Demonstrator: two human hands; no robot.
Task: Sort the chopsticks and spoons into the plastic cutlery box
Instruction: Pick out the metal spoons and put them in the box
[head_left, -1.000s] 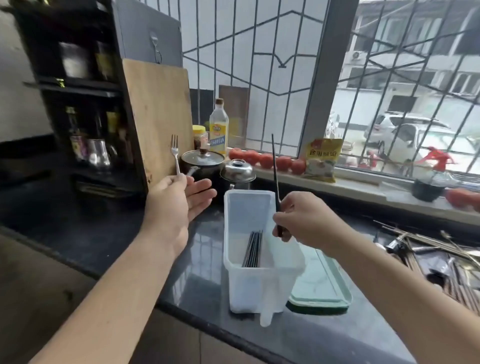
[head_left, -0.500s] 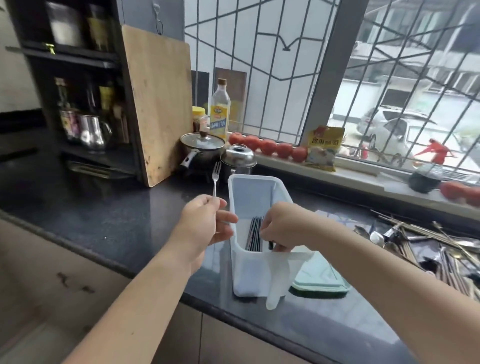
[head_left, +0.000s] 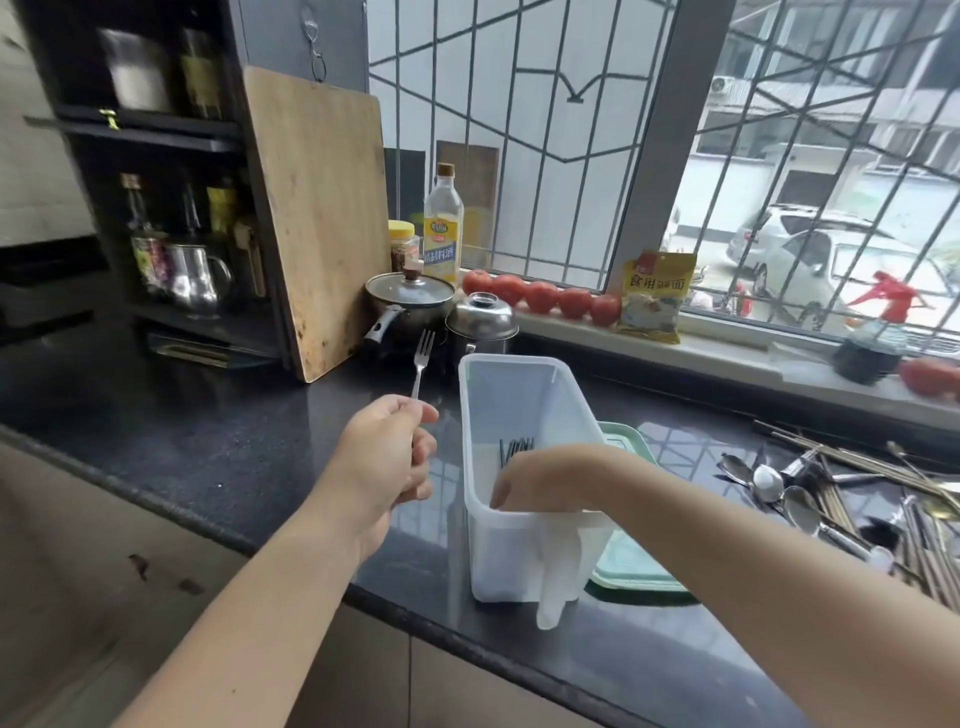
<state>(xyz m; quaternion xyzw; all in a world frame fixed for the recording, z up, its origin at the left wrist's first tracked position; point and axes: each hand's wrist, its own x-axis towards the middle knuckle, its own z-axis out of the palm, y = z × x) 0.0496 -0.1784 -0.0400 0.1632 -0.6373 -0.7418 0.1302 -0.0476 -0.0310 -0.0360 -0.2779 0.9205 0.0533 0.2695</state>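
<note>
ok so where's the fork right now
In the head view, the fork stands upright, pinched in the left hand, just left of the plastic cutlery box.

right hand (head_left: 540, 475) lowered into cutlery box (head_left: 519, 384), chopstick laid inside with others.

The box (head_left: 519, 395) is translucent white plastic, deep and oblong, upright at the near edge of my dark counter, a white flap hanging off its near right corner. Dark chopsticks (head_left: 517, 447) lie along its floor – only their far ends show. More chopsticks (head_left: 862, 457), pale and dark, lie scattered flat on the counter well to the right, mixed with steel spoons (head_left: 769, 480) lying bowl up – a loose heap, some overlapping.
</note>
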